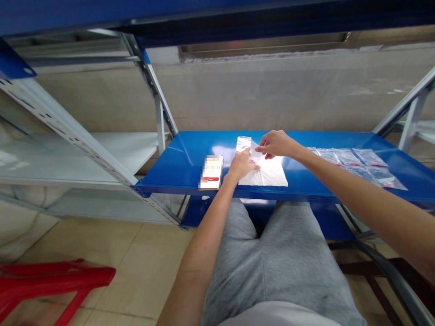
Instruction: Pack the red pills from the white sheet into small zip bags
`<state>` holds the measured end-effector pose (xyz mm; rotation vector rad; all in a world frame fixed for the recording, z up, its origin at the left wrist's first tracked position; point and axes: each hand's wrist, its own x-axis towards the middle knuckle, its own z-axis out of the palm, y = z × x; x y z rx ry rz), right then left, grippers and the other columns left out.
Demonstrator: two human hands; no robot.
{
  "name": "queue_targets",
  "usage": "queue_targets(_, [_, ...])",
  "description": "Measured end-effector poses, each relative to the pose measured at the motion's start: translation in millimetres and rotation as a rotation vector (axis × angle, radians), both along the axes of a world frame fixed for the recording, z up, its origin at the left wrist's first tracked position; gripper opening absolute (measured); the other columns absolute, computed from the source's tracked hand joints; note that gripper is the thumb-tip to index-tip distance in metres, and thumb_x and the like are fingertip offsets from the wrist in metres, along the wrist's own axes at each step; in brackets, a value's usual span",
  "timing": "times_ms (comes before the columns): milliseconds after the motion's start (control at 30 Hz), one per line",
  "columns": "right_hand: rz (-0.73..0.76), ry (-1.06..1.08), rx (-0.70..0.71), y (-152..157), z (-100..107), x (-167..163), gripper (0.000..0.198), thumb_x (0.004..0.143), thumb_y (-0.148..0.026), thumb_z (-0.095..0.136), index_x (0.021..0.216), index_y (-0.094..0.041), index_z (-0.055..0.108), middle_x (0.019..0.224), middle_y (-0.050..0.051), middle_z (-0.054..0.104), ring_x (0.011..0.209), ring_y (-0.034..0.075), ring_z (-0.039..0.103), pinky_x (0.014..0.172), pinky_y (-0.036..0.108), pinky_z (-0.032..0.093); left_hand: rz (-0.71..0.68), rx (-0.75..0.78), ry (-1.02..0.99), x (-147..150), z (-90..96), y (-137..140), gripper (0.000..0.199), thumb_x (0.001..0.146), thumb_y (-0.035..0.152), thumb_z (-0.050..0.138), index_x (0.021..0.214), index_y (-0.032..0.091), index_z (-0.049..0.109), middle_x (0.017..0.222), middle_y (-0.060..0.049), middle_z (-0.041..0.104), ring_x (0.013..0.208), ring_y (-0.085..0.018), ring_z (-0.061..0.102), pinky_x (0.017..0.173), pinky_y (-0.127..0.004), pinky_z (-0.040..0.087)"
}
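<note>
My right hand (pixel 277 144) pinches the edge of a small translucent plastic piece (pixel 254 149), which looks like a bag or film; its exact kind is unclear. My left hand (pixel 242 164) lies at the left side of that piece, thumb and fingers spread, pressing down near it. Something small and reddish shows between the hands, too blurred to name. Beneath both hands is a white cloth or paper sheet (pixel 272 175) on the blue shelf top. Just beyond my left hand lies a clear zip bag (pixel 244 142), partly covered.
A phone (pixel 211 172) with a lit screen lies left of my left hand. Several clear bags (pixel 346 156) with reddish contents lie at the right, partly behind my right forearm. A blue shelf (pixel 190 149) has metal uprights at its sides. A red stool (pixel 57 276) stands lower left.
</note>
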<state>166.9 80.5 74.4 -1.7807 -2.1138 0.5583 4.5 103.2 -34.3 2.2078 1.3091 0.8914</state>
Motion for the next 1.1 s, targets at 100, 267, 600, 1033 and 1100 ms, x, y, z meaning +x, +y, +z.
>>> queue_targets(100, [-0.013, 0.05, 0.019, -3, -1, 2, 0.018, 0.089, -0.027, 0.074, 0.078, -0.013, 0.07, 0.067, 0.008, 0.075, 0.058, 0.02, 0.075, 0.052, 0.024, 0.055, -0.008, 0.02, 0.01, 0, -0.4, 1, 0.074, 0.068, 0.027, 0.092, 0.133, 0.015, 0.06, 0.124, -0.013, 0.073, 0.09, -0.022, 0.073, 0.09, -0.036, 0.057])
queue_targets(267, [-0.001, 0.036, 0.101, -6, -2, 3, 0.018, 0.088, -0.021, 0.072, 0.073, -0.012, 0.07, 0.067, 0.008, 0.075, 0.058, 0.018, 0.074, 0.052, 0.023, 0.054, -0.011, 0.072, 0.041, 0, -2.8, 4, 0.071, 0.068, 0.029, 0.093, 0.13, 0.013, 0.062, 0.12, -0.013, 0.073, 0.101, -0.026, 0.071, 0.092, -0.037, 0.055])
queue_targets(600, [0.018, 0.043, 0.15, -12, -2, 8, 0.017, 0.089, -0.012, 0.064, 0.075, -0.011, 0.074, 0.069, 0.008, 0.077, 0.059, 0.019, 0.075, 0.057, 0.024, 0.054, -0.006, 0.048, 0.045, 2, 8.0, 0, 0.076, 0.068, 0.026, 0.093, 0.136, 0.013, 0.06, 0.124, -0.016, 0.072, 0.109, -0.029, 0.069, 0.095, -0.04, 0.055])
queue_targets(1033, [-0.13, 0.427, 0.024, -22, 0, 36, 0.03, 0.101, -0.043, 0.06, 0.096, -0.016, 0.07, 0.093, 0.013, 0.079, 0.072, 0.018, 0.075, 0.049, 0.02, 0.048, -0.027, 0.353, 0.401, 1, 38.7, -9, 0.074, 0.081, 0.021, 0.082, 0.147, 0.014, 0.05, 0.138, -0.016, 0.064, 0.127, -0.033, 0.056, 0.109, -0.045, 0.047])
queue_targets(1100, [-0.114, 0.493, -0.005, -22, -2, 41, 0.034, 0.099, -0.05, 0.062, 0.099, -0.017, 0.07, 0.095, 0.013, 0.079, 0.073, 0.017, 0.074, 0.052, 0.021, 0.05, -0.039, 0.413, 0.475, 2, 48.9, -15, 0.067, 0.083, 0.013, 0.076, 0.145, 0.014, 0.052, 0.137, -0.015, 0.064, 0.129, -0.034, 0.054, 0.109, -0.045, 0.047])
